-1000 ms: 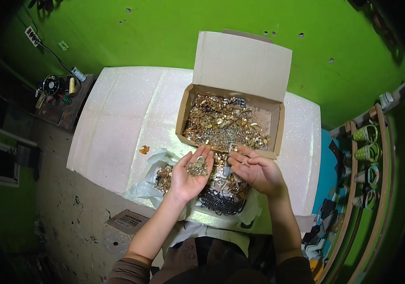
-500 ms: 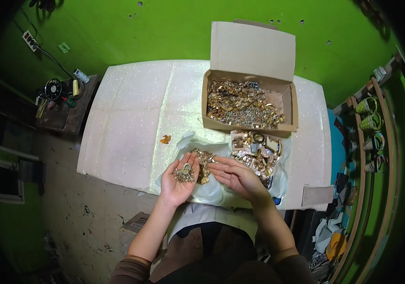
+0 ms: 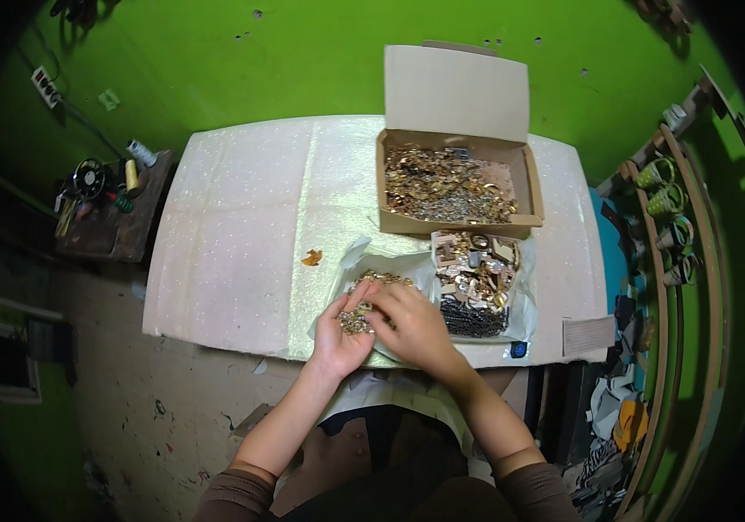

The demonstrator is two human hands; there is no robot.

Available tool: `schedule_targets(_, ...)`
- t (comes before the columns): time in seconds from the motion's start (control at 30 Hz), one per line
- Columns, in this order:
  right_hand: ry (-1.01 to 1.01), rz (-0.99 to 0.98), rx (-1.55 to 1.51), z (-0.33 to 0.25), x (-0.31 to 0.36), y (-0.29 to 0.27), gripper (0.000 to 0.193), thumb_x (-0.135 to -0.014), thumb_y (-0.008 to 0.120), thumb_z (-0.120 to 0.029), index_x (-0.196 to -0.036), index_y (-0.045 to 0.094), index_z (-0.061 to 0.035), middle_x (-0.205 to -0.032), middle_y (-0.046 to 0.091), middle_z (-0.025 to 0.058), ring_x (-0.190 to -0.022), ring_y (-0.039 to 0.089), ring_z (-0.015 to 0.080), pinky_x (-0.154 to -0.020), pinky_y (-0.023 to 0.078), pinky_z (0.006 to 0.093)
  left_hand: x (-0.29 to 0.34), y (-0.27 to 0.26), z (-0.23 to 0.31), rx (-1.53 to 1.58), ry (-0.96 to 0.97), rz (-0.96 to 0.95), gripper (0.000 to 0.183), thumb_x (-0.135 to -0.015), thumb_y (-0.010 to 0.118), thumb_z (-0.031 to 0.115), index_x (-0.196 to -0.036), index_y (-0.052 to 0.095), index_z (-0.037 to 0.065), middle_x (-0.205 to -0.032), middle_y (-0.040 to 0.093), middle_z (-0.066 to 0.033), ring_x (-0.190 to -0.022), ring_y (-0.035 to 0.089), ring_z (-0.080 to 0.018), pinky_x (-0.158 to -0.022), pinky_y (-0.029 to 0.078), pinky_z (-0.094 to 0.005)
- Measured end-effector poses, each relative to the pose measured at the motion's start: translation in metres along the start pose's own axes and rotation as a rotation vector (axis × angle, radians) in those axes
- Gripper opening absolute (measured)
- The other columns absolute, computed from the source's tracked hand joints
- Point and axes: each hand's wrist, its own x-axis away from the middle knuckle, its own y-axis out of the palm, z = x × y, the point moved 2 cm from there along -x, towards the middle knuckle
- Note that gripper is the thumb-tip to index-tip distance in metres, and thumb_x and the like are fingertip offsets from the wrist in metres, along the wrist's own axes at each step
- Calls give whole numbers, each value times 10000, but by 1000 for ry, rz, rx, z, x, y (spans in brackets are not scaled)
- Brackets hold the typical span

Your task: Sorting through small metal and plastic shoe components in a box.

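Note:
My left hand (image 3: 337, 346) is cupped palm up over the near edge of the table. A heap of small shiny gold and silver metal pieces (image 3: 355, 322) lies in its palm. My right hand (image 3: 416, 331) reaches across, its bent fingertips at the heap; what they pinch, if anything, is hidden. Just beyond both hands, an open pale plastic bag (image 3: 355, 256) holds more shiny pieces (image 3: 394, 279), partly covered by my fingers. On the right, a second lined heap holds buckle-like gold and pale pieces (image 3: 474, 277) with dark chain-like strands (image 3: 474, 319) in front.
An open cardboard box (image 3: 526, 228) full of mixed metal trinkets stands at the back right. An orange scrap (image 3: 312, 257) lies on the glittery white tabletop (image 3: 233, 235). A paper (image 3: 588, 334) and a small dark blue item (image 3: 518, 350) lie near the right front edge.
My right hand has moved left, from apart to over the heap in my left palm. The dark strands on the right have come into sight. The view has shifted slightly.

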Motion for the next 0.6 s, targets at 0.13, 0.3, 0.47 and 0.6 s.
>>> schedule_targets(0.13, -29, 40, 223, -3, -1, 13, 197, -724, 617, -196, -878, 599, -75, -847, 560, 78, -794, 543, 252, -675, 443, 353, -7, 9, 0, -53, -2, 55, 442, -930, 231, 235, -1315, 305, 31, -1337, 368, -94, -1206, 376, -190, -982, 342, -332)
schedule_targets(0.3, 28, -12, 323, 0, -8, 7, 193, -719, 597, -189, -816, 590, -22, -906, 574, 117, -816, 551, 256, -677, 447, 362, -23, 10, 1, -40, -37, 42, 431, -929, 239, 227, -1304, 322, 32, -1321, 389, -98, -1181, 408, -200, -973, 355, -325)
schedule_targets(0.47, 173, 91, 128, 7, -13, -5, 137, -755, 573, -133, -822, 610, -20, -780, 587, 98, -737, 589, 223, -638, 463, 335, -23, 24, 0, -97, -69, 65, 412, -933, 259, 228, -1284, 347, 30, -1295, 414, -106, -1130, 455, -204, -950, 385, -311)
schedule_targets(0.6, 620, 38, -639, 31, -11, -4, 147, -811, 566, -93, -914, 607, 4, -797, 618, 68, -681, 584, 88, -603, 435, 205, -24, 23, 3, -57, -98, 51, 389, -933, 283, 225, -1247, 387, 21, -1247, 450, -120, -1096, 483, -218, -925, 414, -329)
